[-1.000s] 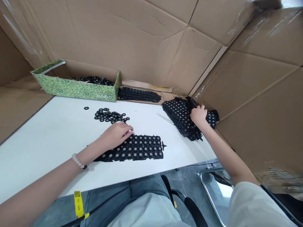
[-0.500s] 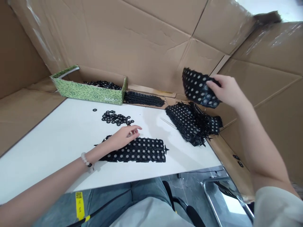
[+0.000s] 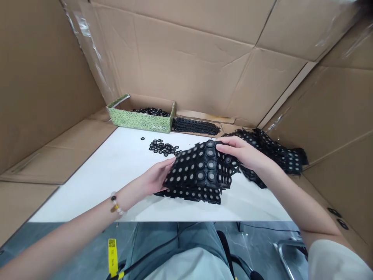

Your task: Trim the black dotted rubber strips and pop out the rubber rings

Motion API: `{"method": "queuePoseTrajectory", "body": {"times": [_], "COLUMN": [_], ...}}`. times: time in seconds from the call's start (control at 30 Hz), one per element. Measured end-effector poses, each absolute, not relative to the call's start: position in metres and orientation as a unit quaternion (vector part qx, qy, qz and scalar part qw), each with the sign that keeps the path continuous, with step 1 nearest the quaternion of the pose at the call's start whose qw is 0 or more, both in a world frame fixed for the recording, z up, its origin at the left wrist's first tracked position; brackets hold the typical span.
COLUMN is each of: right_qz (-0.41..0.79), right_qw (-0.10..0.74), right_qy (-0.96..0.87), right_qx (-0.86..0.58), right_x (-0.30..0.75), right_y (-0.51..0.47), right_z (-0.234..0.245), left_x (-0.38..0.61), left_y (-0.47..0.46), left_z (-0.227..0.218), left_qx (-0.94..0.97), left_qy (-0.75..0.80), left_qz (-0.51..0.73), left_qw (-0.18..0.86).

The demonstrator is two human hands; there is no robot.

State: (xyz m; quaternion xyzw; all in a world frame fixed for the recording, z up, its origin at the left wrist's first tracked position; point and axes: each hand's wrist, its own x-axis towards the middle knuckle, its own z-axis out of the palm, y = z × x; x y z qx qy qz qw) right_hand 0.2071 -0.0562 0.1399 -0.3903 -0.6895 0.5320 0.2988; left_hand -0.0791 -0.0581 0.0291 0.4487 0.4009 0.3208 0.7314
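Both hands hold one black rubber sheet [image 3: 201, 167] studded with grey-centred rings, lifted above the white table [image 3: 116, 171]. My left hand [image 3: 155, 179] grips its left edge, fingers curled under. My right hand [image 3: 240, 152] pinches its upper right edge. Beneath it another such sheet [image 3: 192, 194] lies flat on the table. A pile of the same sheets [image 3: 276, 155] sits to the right, behind my right hand.
A green patterned box [image 3: 140, 120] with black rings inside stands at the back. Loose black rings [image 3: 163, 147] lie scattered in front of it. A strip of black sheets [image 3: 195, 126] lies beside the box. Cardboard walls [image 3: 204, 66] enclose the table.
My right hand took a sheet off the right pile and carried it left over the flat sheet. My left hand left the flat sheet and took hold of the lifted one.
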Motion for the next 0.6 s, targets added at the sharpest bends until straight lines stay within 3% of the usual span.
{"method": "queuePoseTrajectory", "body": {"times": [0.1,0.3,0.43,0.6], "right_qz": [0.625,0.754,0.785,0.757], "right_qw": [0.299,0.222,0.174,0.14], "right_qy": [-0.602,-0.495,-0.488,-0.536], "right_qx": [-0.397,-0.369,-0.341,-0.345], "right_x": [0.2,0.169,0.143,0.149], "right_y": [-0.051,-0.039,-0.037,-0.022], "right_z": [0.127,0.065,0.03,0.025], "left_x": [-0.095,-0.143,-0.197,-0.283], "left_y": [-0.07,-0.087,-0.088,-0.083], "left_z": [0.048,0.103,0.125,0.126], "left_qx": [0.408,0.408,0.438,0.472], "left_qy": [0.459,0.526,0.615,0.718], "left_qz": [0.335,0.445,0.414,0.318], "left_qw": [0.715,0.599,0.509,0.4]}}
